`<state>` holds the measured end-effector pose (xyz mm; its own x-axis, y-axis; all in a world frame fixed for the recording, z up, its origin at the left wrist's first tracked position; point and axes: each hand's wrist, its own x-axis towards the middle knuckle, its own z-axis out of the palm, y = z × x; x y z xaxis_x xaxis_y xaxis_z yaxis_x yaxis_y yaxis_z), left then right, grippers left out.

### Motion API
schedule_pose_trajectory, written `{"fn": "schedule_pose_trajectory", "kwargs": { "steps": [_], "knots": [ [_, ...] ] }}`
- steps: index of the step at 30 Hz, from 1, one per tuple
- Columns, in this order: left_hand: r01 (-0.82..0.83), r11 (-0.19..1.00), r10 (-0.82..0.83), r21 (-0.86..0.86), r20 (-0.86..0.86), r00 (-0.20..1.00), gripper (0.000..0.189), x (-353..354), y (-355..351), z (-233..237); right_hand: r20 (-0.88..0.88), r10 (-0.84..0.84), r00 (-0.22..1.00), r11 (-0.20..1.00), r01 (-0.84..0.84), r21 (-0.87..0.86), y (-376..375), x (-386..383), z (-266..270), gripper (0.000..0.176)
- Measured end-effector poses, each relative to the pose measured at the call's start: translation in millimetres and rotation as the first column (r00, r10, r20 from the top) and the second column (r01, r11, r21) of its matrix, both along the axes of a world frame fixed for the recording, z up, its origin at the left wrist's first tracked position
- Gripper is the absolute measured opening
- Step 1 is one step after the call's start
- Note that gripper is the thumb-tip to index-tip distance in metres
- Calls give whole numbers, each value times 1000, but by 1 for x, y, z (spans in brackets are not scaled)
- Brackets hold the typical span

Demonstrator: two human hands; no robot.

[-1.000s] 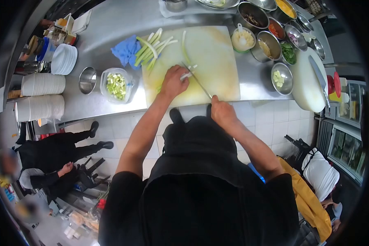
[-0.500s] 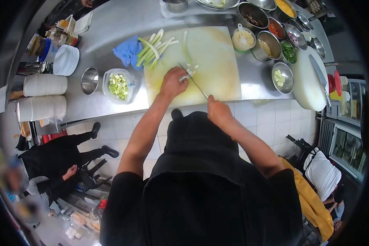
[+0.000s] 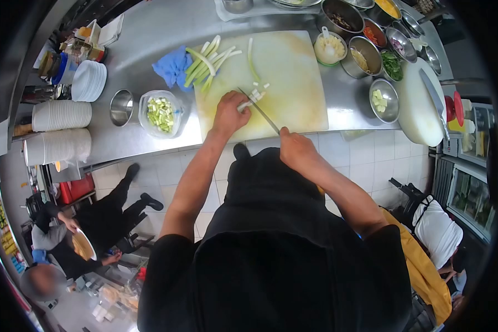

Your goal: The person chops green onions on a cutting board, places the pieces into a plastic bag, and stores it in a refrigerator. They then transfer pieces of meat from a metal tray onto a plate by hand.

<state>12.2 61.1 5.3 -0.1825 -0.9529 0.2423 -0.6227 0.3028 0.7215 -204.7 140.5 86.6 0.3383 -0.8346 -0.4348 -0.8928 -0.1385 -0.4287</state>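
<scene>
From my remote seat, my left hand curls its fingers together, holding the white stalk down on the cutting board. My right hand wraps its fingers around the handle of the knife, blade just beside the left fingertips. Cut pieces lie near 1 long stalk.

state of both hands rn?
Left: closed, fingers on a pale green-white stalk.
Right: closed, gripping a knife with a long metal blade.
</scene>
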Motion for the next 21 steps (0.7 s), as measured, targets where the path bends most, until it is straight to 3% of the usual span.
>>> {"fn": "schedule_pose_trajectory", "kwargs": {
  "steps": [5,7,9,13,15,21],
  "knots": [
    [26,999,-26,20,-25,999,25,2,-1,2,7,-52,999,998,52,-27,5,3,-31,18],
    [36,999,-35,11,-44,998,25,4,3,10,9,-33,999,997,34,-68,3,2,-18,19],
    [-2,989,2,-151,1,1000,24,5,9,19,17,-35,999,998,35,-59,0,1,4,18],
    [40,988,-37,-151,23,999,21,12,7,2,4,10,1000,999,-10,-38,6,4,21,17],
    [7,998,-6,-69,13,1000,20,11,9,-6,16,-2,1000,1000,2,-18,6,8,15,17],
    [-5,996,6,-94,5,1000,21,12,9,-8,46,-20,999,997,23,-80,4,14,-34,17]
  ]
}}
